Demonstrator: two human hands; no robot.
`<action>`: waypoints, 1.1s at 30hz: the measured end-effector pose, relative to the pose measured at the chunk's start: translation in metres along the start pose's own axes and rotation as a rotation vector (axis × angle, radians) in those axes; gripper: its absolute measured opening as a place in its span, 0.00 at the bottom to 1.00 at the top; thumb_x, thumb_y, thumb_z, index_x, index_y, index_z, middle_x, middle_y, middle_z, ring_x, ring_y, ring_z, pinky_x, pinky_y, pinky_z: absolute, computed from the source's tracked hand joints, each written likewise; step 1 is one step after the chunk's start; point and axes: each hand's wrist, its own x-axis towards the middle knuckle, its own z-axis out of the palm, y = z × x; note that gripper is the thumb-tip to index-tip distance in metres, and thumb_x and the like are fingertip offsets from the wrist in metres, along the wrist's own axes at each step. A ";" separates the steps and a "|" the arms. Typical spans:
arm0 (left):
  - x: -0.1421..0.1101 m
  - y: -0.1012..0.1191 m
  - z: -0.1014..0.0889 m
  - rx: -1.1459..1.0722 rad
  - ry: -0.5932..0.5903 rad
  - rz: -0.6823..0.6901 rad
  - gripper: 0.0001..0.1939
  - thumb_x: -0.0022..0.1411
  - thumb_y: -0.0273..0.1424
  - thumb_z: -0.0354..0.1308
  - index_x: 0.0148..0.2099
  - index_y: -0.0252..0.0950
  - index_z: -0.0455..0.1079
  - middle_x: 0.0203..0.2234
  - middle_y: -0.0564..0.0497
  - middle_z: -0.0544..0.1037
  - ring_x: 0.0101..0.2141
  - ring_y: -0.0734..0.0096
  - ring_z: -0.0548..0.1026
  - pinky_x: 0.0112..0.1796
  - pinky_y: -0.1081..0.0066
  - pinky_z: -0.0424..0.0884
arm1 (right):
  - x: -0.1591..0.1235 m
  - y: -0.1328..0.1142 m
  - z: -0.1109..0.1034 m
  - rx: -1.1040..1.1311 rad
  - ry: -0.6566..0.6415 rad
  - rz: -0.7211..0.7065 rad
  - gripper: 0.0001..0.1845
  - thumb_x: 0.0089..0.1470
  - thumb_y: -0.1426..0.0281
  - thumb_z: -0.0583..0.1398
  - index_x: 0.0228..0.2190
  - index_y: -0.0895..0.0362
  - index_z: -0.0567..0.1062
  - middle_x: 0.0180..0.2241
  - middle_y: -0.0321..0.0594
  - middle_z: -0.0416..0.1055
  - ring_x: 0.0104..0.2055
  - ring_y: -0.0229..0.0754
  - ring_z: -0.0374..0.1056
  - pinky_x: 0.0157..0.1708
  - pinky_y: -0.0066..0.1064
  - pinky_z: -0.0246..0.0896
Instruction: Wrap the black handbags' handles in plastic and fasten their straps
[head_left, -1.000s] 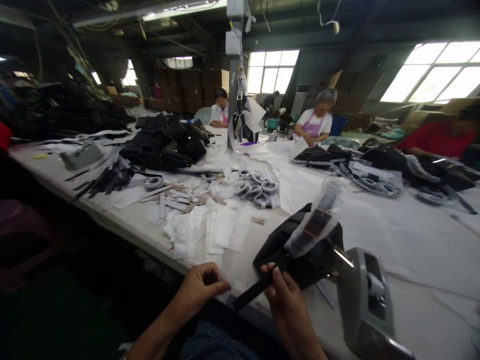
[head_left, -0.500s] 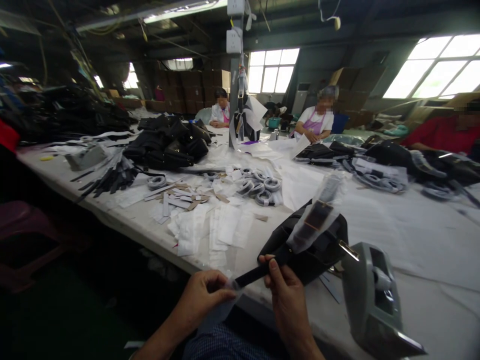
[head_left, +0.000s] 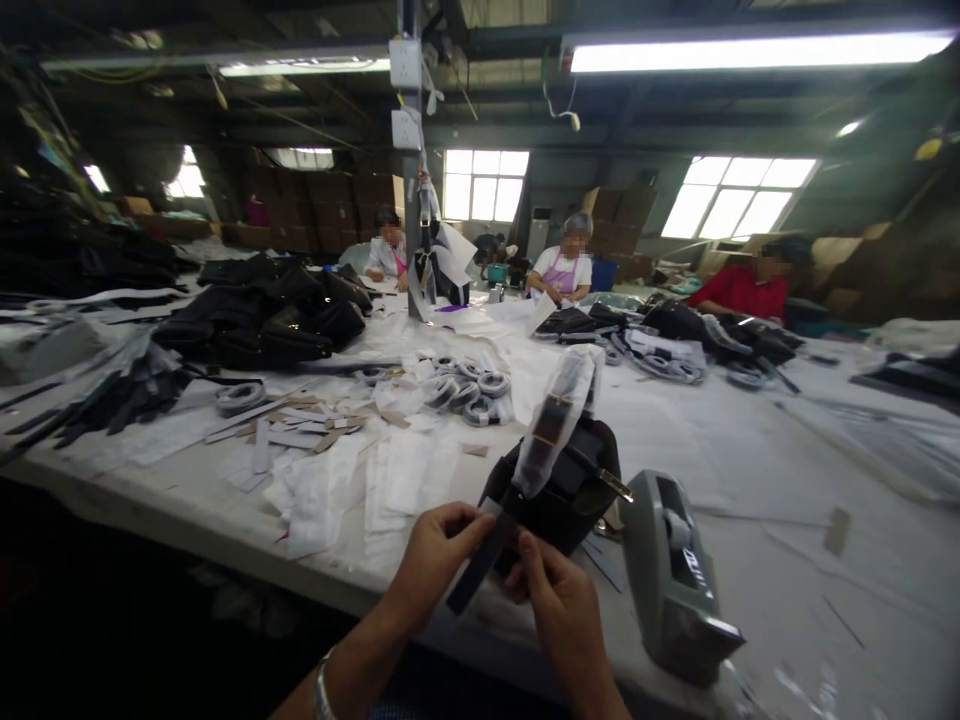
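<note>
A black strap (head_left: 480, 567) runs slantwise between my hands, its loose end pointing down toward me. The upper part of it, with a buckle, is wrapped in white translucent foam sheet (head_left: 559, 415). My left hand (head_left: 439, 555) pinches the strap just below the wrapping, where a small pale piece shows at the thumb. My right hand (head_left: 559, 590) is closed at the strap's right side, thumb against fingers; its fingertips are partly hidden. Behind the strap a black handbag (head_left: 600, 455) with a gold-coloured metal piece sits on the table. A grey tape dispenser (head_left: 660, 610) stands right of the bag.
White sheets (head_left: 409, 475), card strips (head_left: 300, 425) and wrapped strap coils (head_left: 465, 390) lie on the table (head_left: 810, 610). Black bags (head_left: 262, 310) are heaped at the left, dark straps (head_left: 131, 390) nearer. A post (head_left: 411, 200) rises mid-table. Several people sit across.
My left hand has moved up the strap from its lower end to just below the wrapping. My right hand has shifted slightly lower. The view has turned right.
</note>
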 end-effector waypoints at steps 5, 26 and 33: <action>0.016 0.000 0.018 -0.092 0.010 0.043 0.15 0.58 0.41 0.63 0.36 0.33 0.77 0.27 0.49 0.81 0.30 0.67 0.77 0.32 0.73 0.70 | 0.003 -0.019 -0.008 -0.134 0.083 -0.031 0.23 0.57 0.51 0.58 0.36 0.56 0.82 0.17 0.36 0.72 0.20 0.40 0.68 0.23 0.27 0.61; -0.002 -0.017 0.008 -0.003 0.124 0.127 0.17 0.59 0.43 0.61 0.38 0.33 0.76 0.31 0.48 0.82 0.35 0.60 0.78 0.36 0.69 0.72 | 0.021 -0.018 0.020 -0.076 0.189 -0.039 0.19 0.51 0.54 0.63 0.24 0.58 0.79 0.21 0.40 0.75 0.25 0.43 0.68 0.25 0.29 0.58; -0.008 -0.020 0.008 0.557 0.196 0.612 0.10 0.65 0.30 0.55 0.42 0.41 0.78 0.32 0.49 0.78 0.33 0.66 0.78 0.35 0.74 0.71 | 0.022 -0.015 0.022 0.239 0.169 0.035 0.22 0.44 0.54 0.67 0.17 0.60 0.74 0.12 0.30 0.60 0.15 0.32 0.53 0.16 0.24 0.46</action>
